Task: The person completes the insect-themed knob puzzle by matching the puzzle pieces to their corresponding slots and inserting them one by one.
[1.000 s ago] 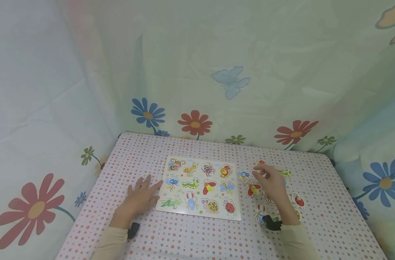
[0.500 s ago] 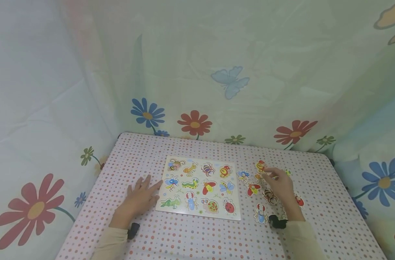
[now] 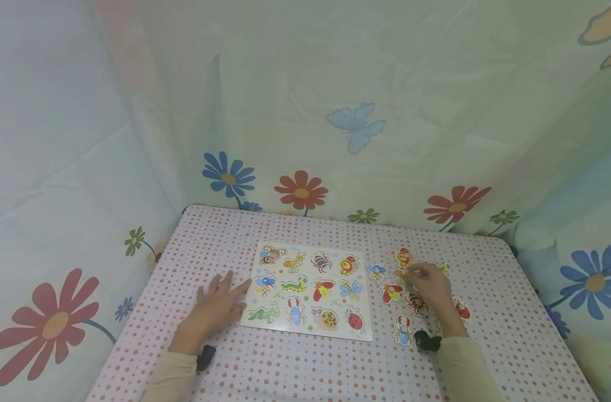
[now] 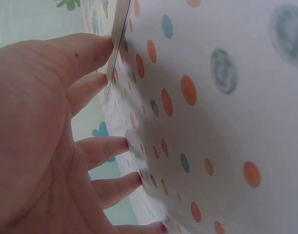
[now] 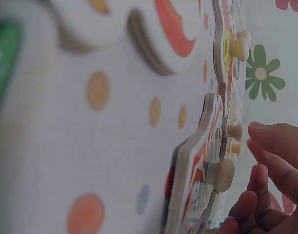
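A wooden puzzle board [image 3: 305, 331] printed with insects lies on the table. At its left edge my left hand [image 3: 216, 304] rests with fingers spread; in the left wrist view, thumb and forefinger [image 4: 90, 90] meet the board's edge. My right hand [image 3: 432, 285] is over the loose insect pieces, nearest an orange-striped piece [image 3: 399, 273]. In the right wrist view, thumb and forefinger tips [image 5: 266, 134] are close together beside a small wooden knob [image 5: 236, 131], a narrow gap between. The other fingers are bent, and nothing shows in the grip.
Around the right hand lie a red-winged beetle piece [image 3: 392, 292], a blue fly piece [image 3: 377, 272], a spider piece [image 3: 417, 304], a stag beetle piece [image 3: 403, 330] and a ladybird piece [image 3: 463, 311], partly covered. A flowered cloth [image 3: 305, 128] hangs behind the dotted table [image 3: 305, 368].
My right hand has moved right and slightly down, uncovering the orange-striped, red-and-yellow and spider pieces. Lately its fingertips shifted from the red-and-yellow piece toward the orange-striped one. The left hand stays put.
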### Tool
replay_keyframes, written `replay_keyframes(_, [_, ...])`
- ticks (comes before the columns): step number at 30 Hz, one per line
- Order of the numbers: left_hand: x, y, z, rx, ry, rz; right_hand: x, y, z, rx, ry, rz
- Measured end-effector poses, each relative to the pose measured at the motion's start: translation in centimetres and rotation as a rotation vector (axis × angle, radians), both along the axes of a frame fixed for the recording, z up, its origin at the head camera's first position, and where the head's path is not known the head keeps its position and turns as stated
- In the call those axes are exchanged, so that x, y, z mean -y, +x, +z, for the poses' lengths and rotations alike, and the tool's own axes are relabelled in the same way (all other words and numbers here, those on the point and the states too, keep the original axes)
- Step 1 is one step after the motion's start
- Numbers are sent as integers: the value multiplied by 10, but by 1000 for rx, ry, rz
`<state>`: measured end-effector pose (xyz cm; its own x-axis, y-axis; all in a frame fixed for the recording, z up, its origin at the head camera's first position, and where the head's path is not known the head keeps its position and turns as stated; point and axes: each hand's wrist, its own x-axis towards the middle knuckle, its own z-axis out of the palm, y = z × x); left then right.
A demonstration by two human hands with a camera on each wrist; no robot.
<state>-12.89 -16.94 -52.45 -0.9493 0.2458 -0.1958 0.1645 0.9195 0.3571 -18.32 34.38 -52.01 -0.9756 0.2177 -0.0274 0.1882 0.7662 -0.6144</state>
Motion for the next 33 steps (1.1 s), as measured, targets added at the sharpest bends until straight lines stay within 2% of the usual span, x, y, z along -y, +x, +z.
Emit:
replay_keyframes(6, [0,-1,0,-5,5,0,2,-2,1,29,13,9])
replay_keyframes(14, [1,-1,0,-7,1,-3,4,-5,1,83,8,-21])
replay_keyframes(27, [1,-2,-4,-2,-8,0,1,-7,-1,59,40,24])
replay_keyframes(33, [1,-2,-6,-6,-11,-1,1,-7,-2,67,37,20])
